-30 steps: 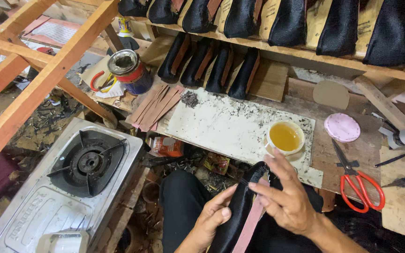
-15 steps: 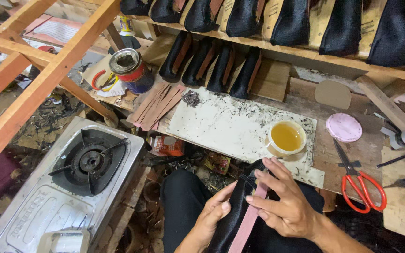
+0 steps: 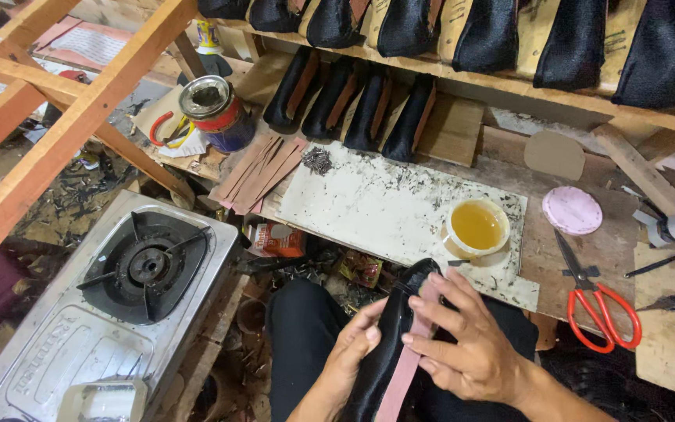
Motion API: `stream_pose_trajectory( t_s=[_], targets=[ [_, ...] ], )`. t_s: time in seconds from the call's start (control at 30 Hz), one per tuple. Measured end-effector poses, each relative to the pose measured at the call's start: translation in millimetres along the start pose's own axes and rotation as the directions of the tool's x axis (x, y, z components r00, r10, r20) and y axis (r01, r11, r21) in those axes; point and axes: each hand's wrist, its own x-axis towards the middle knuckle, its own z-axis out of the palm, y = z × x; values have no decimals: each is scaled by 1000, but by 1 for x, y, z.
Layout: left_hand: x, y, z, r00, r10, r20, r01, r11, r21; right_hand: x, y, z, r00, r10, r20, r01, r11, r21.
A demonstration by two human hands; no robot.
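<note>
The shoe upper (image 3: 388, 352) on the lap is glossy black, and the strip (image 3: 404, 375) lying along it is dusty pink. The bowl (image 3: 476, 227) on the bench's near edge is white and holds amber-yellow liquid. Under it, the work slab (image 3: 369, 207) is off-white, speckled with dark flecks. The scissors (image 3: 599, 309) by the right edge have bright orange-red handles; the round lid (image 3: 572, 210) beyond them is pale pink. The tin (image 3: 214, 113) at the left end is blue with a red band. The gas stove (image 3: 119, 312) is silver-grey with a black burner.
</note>
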Motion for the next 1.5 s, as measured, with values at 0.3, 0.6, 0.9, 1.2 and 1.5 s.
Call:
stream_pose_trajectory(
  t_s=[0.3,0.6,0.9,1.2,1.5],
  targets=[
    [-21,-12,-2,983,-95,-158,29,926,-376,-12,94,-25,848,517,-118,-508,728,-460],
    [-20,7,7,971,0,-240,-11,999,-44,-26,120,-25,785,614,-88,-579,674,-459],
    [-7,11,10,992,76,-103,-66,993,102,-40,125,-21,843,502,-191,-537,769,-347],
    [2,21,22,996,84,-32,-82,994,72,-26,26,-4,898,439,-5,-433,887,158],
    [3,19,26,997,75,28,-76,995,72,-12,10,15,988,153,-37,-155,986,-63]
  ],
)
